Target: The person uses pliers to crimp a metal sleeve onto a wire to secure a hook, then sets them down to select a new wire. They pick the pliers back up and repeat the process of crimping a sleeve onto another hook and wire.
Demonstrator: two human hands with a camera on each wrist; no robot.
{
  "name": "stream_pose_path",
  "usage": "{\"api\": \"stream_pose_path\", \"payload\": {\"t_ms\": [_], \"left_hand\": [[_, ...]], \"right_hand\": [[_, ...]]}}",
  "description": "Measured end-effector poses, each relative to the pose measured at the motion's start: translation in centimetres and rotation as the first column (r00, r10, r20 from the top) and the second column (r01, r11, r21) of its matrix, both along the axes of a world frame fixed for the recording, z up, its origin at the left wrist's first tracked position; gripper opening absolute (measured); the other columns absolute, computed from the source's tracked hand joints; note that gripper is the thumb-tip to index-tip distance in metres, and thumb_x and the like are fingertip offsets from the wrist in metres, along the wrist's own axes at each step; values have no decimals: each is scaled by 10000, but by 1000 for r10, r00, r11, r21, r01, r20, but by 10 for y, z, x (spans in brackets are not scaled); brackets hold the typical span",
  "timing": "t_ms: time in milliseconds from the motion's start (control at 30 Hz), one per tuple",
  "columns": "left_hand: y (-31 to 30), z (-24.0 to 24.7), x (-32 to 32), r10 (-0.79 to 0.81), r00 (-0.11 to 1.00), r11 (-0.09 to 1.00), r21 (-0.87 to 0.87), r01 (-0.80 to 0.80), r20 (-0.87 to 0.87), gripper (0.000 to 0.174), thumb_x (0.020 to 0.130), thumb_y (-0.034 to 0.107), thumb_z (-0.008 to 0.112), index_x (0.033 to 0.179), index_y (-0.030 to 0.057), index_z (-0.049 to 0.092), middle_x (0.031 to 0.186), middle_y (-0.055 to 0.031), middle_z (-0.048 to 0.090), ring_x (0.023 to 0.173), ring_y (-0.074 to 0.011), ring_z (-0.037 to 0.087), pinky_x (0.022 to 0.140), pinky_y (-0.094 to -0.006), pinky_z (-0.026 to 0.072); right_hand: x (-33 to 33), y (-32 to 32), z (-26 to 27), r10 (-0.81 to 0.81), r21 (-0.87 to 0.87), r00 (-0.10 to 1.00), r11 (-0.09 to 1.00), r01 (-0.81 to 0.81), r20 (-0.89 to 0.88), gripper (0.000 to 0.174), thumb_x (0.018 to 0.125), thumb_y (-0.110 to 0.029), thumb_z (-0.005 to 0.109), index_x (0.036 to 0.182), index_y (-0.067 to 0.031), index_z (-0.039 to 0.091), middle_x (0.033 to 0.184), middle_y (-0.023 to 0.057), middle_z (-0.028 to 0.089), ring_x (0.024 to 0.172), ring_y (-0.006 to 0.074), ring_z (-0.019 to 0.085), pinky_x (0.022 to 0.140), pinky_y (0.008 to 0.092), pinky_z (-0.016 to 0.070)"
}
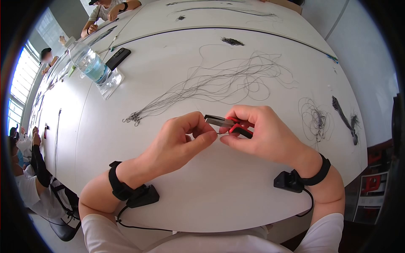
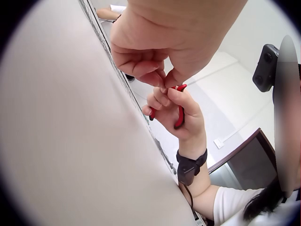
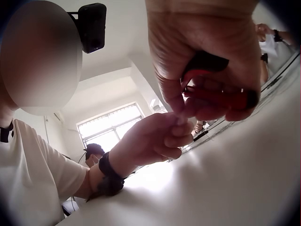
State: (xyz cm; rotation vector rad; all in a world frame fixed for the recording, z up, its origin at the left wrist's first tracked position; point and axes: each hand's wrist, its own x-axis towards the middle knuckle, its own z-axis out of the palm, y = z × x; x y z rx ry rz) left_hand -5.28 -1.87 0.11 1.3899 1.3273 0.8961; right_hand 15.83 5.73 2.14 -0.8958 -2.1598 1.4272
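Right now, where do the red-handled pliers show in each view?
Head: the pliers sit just right of centre, jaws toward the left hand.
Left wrist: the red handles show at centre and just right of it.
Right wrist: a red-and-black grip shows right of centre, slightly high.
Shared landmark: the right hand, holding the pliers in all three.

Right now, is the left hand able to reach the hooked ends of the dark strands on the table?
Probably yes. The hooked ends lie close to the left hand, with nothing visible between them. However, its fingers seem to pinch a small thing, so they may need to release it first.
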Motion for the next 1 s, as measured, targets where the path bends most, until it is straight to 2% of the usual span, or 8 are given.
{"api": "stream_pose_path", "payload": {"t_ms": [100, 333, 433, 500, 567, 700, 833, 1000], "left_hand": [[1, 0, -2, 1, 999, 997, -76, 1, 33, 259, 947, 219, 683, 846, 14, 562, 745, 23, 559, 594, -22, 394, 510, -232, 332], [0, -1, -1, -2, 1000, 1000, -19, 2, 19, 252, 945, 203, 686, 835, 27, 543, 725, 33, 540, 586, -19, 398, 498, -236, 328], [0, 4, 0, -8, 999, 1000, 27, 10, -53, 159, 944, 141, 686, 887, 32, 585, 771, 33, 569, 643, -19, 457, 538, -218, 369], [0, 6, 1, -8, 994, 998, 59, 14, -108, 81, 944, 88, 683, 935, 34, 624, 824, 36, 586, 698, -18, 497, 578, -200, 398], [0, 5, 4, 47, 979, 941, 339, 23, -197, 76, 897, 47, 724, 916, 33, 652, 822, 15, 594, 667, -35, 510, 531, -202, 393], [1, 3, 2, 79, 966, 899, 436, 38, -247, 84, 857, 13, 746, 889, 30, 670, 822, -4, 597, 640, -51, 519, 504, -204, 387], [1, 3, 3, 93, 958, 862, 504, 60, -273, 88, 848, -2, 747, 879, 26, 669, 818, -1, 587, 624, -56, 511, 486, -205, 378], [-2, 9, 5, 104, 953, 900, 435, 32, -285, 122, 865, 38, 743, 851, 34, 621, 790, -18, 606, 622, -107, 541, 536, -257, 424]], "right_hand": [[-2, -3, 1, 6, 155, 1000, 988, -7, 8, 130, 823, -81, 706, 905, 6, 656, 749, 112, 672, 664, 183, 640, 633, 302, 502], [-2, -3, 0, 11, 240, 1000, 971, -14, 14, 131, 804, -62, 698, 903, 11, 653, 792, 150, 685, 694, 245, 675, 634, 329, 517], [-1, -2, -1, 15, 261, 1000, 965, -15, 3, 125, 824, -73, 692, 906, 12, 652, 765, 143, 666, 665, 214, 644, 628, 321, 505], [-1, -2, 3, -8, 63, 1000, 998, 7, 16, 124, 861, -97, 681, 909, 13, 648, 711, 92, 624, 644, 143, 574, 616, 294, 474], [0, -1, 7, -9, -24, 1000, 1000, 10, 18, 132, 877, -110, 676, 915, 13, 647, 699, 65, 602, 646, 117, 539, 613, 279, 457], [0, 2, 6, 7, -152, 1000, 988, -7, 1, 147, 897, -126, 671, 925, 16, 642, 691, 11, 573, 654, 73, 493, 606, 254, 425], [0, 1, 6, 10, -152, 1000, 988, -6, 23, 148, 889, -124, 680, 925, 14, 640, 702, 30, 600, 656, 88, 517, 613, 264, 439], [0, 0, -1, 14, 73, 1000, 997, -13, -16, 145, 876, -114, 688, 937, 12, 650, 714, 72, 638, 651, 116, 557, 618, 282, 464]]}}
